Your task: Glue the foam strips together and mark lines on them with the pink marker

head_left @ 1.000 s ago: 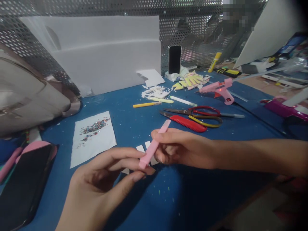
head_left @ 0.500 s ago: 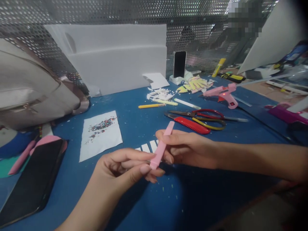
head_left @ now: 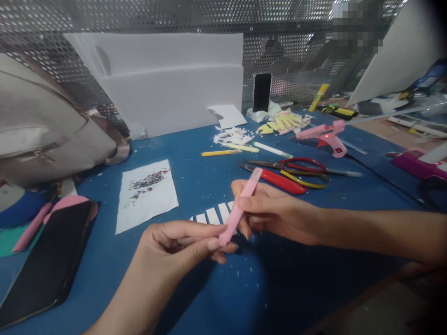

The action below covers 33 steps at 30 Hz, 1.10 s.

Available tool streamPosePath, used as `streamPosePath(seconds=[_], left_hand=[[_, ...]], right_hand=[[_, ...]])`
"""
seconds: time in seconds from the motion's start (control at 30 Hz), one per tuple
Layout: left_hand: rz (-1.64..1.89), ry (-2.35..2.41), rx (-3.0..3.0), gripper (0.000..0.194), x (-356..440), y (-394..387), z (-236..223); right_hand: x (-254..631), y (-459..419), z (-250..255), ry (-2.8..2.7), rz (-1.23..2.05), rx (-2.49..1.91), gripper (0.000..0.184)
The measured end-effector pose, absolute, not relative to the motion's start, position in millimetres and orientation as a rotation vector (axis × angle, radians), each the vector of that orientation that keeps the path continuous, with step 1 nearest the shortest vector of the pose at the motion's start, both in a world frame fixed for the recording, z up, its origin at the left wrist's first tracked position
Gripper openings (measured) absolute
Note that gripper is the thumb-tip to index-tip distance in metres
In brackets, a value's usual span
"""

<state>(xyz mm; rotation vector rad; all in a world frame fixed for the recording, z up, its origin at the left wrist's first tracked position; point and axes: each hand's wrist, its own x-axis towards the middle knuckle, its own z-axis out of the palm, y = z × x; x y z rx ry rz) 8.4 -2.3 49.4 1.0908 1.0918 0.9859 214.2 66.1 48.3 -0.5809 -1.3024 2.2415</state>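
Head view: we pinch a flat pink strip (head_left: 233, 219), left hand (head_left: 171, 246) closed at its near end, right hand (head_left: 275, 208) mid-length, likely for steadiness.

With one pink strip (head_left: 235, 217) as clock centre, there are two hands, the left hand (head_left: 174, 244) at 8 and the right hand (head_left: 279, 210) at 3, and at least four white strips (head_left: 212, 216), partly hidden, at 9. Three slim sticks (head_left: 220, 153) lie between 11 and 1, with one knife (head_left: 284, 181), one pair of scissors (head_left: 277, 164) and one pink glue gun (head_left: 326, 134) at 2. Two phones show, one upright phone (head_left: 262, 93) at 12 and one flat phone (head_left: 47, 263) at 8, plus one bag (head_left: 52, 118) at 10.
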Motion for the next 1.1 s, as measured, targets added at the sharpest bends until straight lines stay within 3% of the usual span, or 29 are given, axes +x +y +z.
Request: streamPosePath(seconds=[1.1], left_hand=[[1.093, 1.112, 0.887, 0.020, 16.5, -4.1, 54.8]], right_hand=[[213.4, 71.5, 50.2, -1.432, 2.048, -0.650, 0.028]])
